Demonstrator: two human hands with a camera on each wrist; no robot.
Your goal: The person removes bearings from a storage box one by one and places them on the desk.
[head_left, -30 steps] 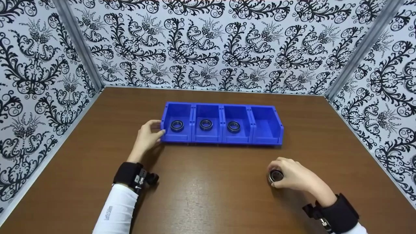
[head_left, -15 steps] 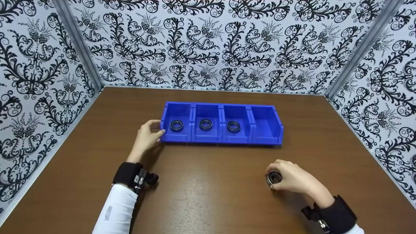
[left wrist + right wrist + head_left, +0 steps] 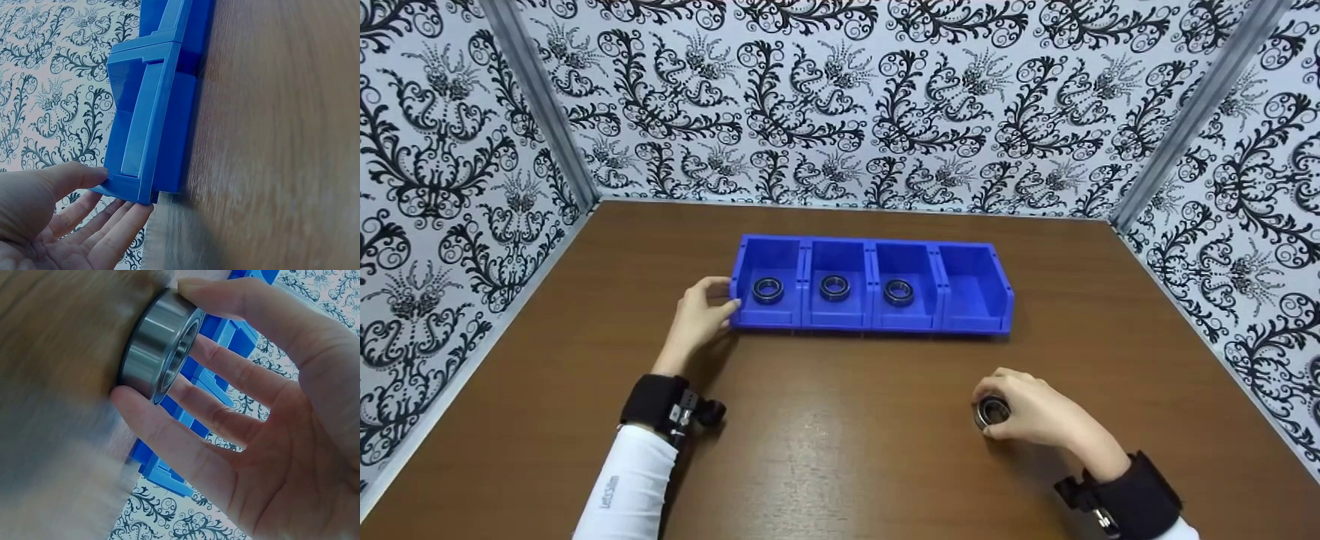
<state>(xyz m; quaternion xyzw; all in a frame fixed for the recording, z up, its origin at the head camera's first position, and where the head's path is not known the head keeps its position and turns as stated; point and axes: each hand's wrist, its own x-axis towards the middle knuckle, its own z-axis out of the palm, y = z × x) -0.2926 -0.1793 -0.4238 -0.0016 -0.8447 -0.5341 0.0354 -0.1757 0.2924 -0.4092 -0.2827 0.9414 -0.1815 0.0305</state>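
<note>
A blue row of joined bins point(image 3: 836, 320) stands at mid-table, with several side-by-side compartments. My left hand point(image 3: 701, 319) pinches its left end wall; in the left wrist view the thumb point(image 3: 84, 175) lies at the front corner, the other fingers behind and below. One ball bearing lies in each of three compartments: leftmost point(image 3: 768, 301), second point(image 3: 835, 298) and third point(image 3: 899, 302). The rightmost compartment point(image 3: 971, 292) holds nothing. In front of the bins at right, my right hand point(image 3: 1031, 409) grips a steel ball bearing point(image 3: 152, 346) between thumb and fingers, close to the tabletop.
The brown wooden table point(image 3: 810, 420) extends around the bins. Patterned white panels point(image 3: 840, 105) enclose it at the back and both sides, with grey metal posts point(image 3: 544, 105) at the corners. Black straps with small cameras point(image 3: 1132, 495) sit on both wrists.
The right hand has shifted slightly left and toward the front with the bearing, then stayed still over the last half second. The left hand and the bins look unmoved.
</note>
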